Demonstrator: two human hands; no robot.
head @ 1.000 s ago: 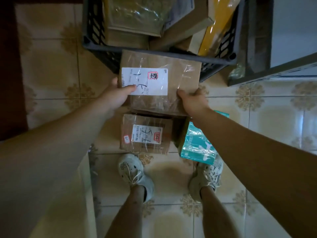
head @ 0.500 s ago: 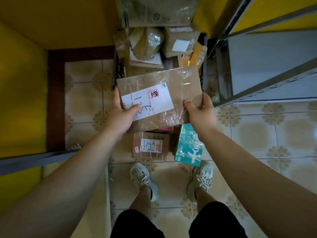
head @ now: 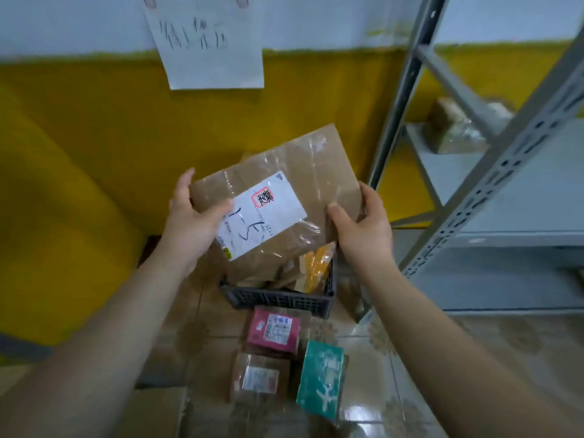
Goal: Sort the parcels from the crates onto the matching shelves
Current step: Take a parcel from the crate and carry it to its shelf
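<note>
Brown cardboard parcel (head: pixel 316 172): glossy clear tape, white label (head: pixel 262 216) with black handwriting and a red stamp. Crate (head: pixel 278 298): black, lattice walls, with a yellow-orange parcel (head: pixel 316 267) inside. On the floor at the crate's near edge: pink parcel (head: pixel 273 330) with pale label, small brown parcel (head: pixel 259 377) with white label, teal parcel (head: pixel 320 380) with white aeroplane print. Floor tiles (head: pixel 395 412): beige, tan floral motifs. Wall (head: pixel 94 137): yellow below, white above. Paper sheet (head: pixel 208 42): white, black writing. Shelf rack (head: pixel 505 172): grey.

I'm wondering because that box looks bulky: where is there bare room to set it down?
The grey shelf board is bare in front of the wrapped parcel at its back. Floor tiles before the shelf, right of the teal parcel, are free. Crowded: the crate, heaped full, and the floor just before it.
</note>
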